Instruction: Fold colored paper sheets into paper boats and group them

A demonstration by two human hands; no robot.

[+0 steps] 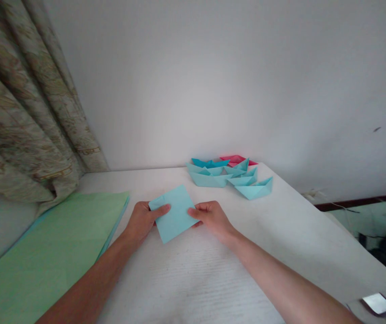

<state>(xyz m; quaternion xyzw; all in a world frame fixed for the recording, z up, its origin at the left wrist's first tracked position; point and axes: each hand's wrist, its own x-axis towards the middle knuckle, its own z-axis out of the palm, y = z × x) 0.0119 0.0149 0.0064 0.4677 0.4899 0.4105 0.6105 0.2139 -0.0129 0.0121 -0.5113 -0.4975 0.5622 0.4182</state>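
Note:
Between my two hands I hold a light blue folded paper (175,220), roughly square and tilted, above the white table. My left hand (144,219) grips its left edge, the thumb lying on the front face and the other fingers behind. On the opposite edge my right hand (211,217) pinches it the same way, thumb in front. The fingers behind the paper are mostly hidden. Past the right hand stand several light blue paper boats (213,179), with a darker blue paper boat (211,164) and a pink paper boat (236,160) at the back.
A stack of large green and blue paper sheets (54,243) lies at the left of the white table (193,288). A patterned curtain (27,99) hangs over the back left corner. The wall borders the far edge. A small shiny object (378,303) shows at lower right.

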